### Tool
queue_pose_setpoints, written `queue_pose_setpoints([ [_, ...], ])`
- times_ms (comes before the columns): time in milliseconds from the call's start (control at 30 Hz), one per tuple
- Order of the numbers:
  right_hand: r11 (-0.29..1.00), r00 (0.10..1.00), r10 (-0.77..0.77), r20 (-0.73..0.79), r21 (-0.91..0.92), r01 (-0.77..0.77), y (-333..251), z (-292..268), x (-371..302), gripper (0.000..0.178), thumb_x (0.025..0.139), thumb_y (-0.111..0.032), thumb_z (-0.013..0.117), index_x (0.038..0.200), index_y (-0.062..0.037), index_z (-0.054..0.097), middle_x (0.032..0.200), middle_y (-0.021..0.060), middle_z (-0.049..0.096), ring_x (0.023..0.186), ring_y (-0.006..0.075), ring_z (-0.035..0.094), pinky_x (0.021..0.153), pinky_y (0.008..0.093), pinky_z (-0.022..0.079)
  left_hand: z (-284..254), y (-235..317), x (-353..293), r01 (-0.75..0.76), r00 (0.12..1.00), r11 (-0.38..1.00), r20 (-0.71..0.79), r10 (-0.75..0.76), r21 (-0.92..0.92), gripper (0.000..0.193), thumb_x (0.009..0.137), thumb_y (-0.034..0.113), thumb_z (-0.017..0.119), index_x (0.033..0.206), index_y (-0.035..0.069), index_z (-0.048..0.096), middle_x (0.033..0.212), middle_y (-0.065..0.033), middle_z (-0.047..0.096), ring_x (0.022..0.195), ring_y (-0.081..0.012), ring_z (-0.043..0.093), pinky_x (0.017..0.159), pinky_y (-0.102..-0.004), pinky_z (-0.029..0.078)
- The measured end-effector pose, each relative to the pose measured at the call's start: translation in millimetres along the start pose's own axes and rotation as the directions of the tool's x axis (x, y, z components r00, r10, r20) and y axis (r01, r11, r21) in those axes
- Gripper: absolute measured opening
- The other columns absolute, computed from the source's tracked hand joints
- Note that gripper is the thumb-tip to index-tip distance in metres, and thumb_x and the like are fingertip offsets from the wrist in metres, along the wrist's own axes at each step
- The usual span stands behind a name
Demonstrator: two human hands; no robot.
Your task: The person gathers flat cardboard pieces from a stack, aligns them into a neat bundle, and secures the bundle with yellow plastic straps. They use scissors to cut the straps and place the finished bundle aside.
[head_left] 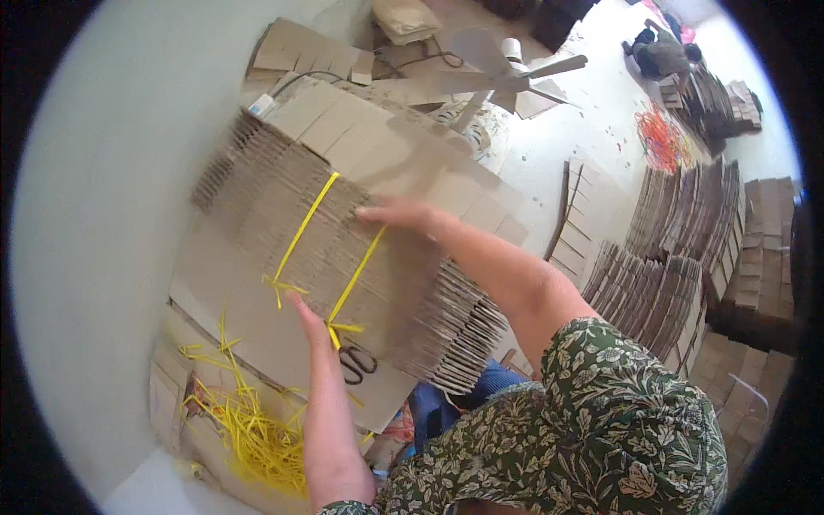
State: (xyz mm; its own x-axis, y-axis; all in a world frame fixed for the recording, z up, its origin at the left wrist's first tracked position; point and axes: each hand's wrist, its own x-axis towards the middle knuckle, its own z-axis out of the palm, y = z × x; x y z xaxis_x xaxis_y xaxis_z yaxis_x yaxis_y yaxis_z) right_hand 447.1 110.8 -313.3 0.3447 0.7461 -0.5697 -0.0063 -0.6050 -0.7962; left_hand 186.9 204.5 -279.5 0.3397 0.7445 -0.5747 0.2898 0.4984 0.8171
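A long bundle of brown corrugated cardboard pieces (249, 184), packed on edge, lies across a flat cardboard sheet. Two yellow straps (307, 225) run around its middle, with knotted loose ends on the near side. My left hand (311, 322) grips the bundle's near side between the straps, its fingers partly hidden. On the far side, my right hand (399, 213) holds the bundle near the right strap; it is blurred by motion. Black-handled scissors (357, 364) lie on the sheet just right of my left wrist.
A heap of yellow strapping (257, 429) lies at lower left, beside the pale wall (103, 240). A fan (511, 81) stands beyond the cardboard. Stacks of cardboard (644, 292) fill the right side. Orange-red strapping (661, 137) and a crouching person (661, 56) are farther off.
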Motion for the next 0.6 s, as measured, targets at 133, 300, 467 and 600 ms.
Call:
queue_pose_setpoints([
  [133,0.998,0.997,-0.053,-0.052,-0.025,0.051,-34,11,-43,0.100,0.071,-0.066,0.065,0.142,-0.0032,0.033,0.135,0.0189,0.048,0.126,0.0301,0.045,0.105,0.0364,0.035,-43,-38,20,-0.022,0.998,0.993,0.050,0.028,-0.119,0.076,0.096,0.057,0.029,0.149,0.005,0.011,0.155,-0.0114,0.013,0.141,-0.0265,0.018,0.114,-0.0366,0.016],
  [300,0.964,0.992,-0.128,0.011,0.235,0.122,-54,15,-121,0.100,0.075,-0.055,0.069,0.143,0.0050,0.024,0.142,0.0226,0.038,0.132,0.0284,0.037,0.109,0.0340,0.029,-36,4,-44,0.020,1.000,1.000,-0.004,-0.020,0.019,0.077,0.096,0.058,0.029,0.149,0.005,0.012,0.154,-0.0106,0.016,0.140,-0.0264,0.020,0.113,-0.0367,0.017],
  [467,0.904,0.950,-0.232,-0.210,0.313,0.291,-49,39,-176,0.097,0.075,-0.048,0.071,0.143,0.0046,0.024,0.137,0.0212,0.045,0.128,0.0264,0.041,0.107,0.0341,0.032,-46,55,-103,0.011,1.000,0.999,-0.008,-0.011,0.048,0.075,0.095,0.059,0.028,0.148,0.007,0.017,0.153,-0.0106,0.019,0.139,-0.0259,0.022,0.113,-0.0382,0.016],
  [600,0.906,0.901,-0.259,-0.349,0.235,0.351,-59,46,-231,0.099,0.077,-0.044,0.070,0.144,0.0067,0.017,0.146,0.0238,0.031,0.136,0.0277,0.030,0.111,0.0330,0.024,-39,114,-153,0.019,0.997,0.998,-0.078,-0.014,0.067,0.073,0.096,0.058,0.028,0.147,0.006,0.019,0.150,-0.0110,0.025,0.135,-0.0268,0.029,0.111,-0.0381,0.024],
])
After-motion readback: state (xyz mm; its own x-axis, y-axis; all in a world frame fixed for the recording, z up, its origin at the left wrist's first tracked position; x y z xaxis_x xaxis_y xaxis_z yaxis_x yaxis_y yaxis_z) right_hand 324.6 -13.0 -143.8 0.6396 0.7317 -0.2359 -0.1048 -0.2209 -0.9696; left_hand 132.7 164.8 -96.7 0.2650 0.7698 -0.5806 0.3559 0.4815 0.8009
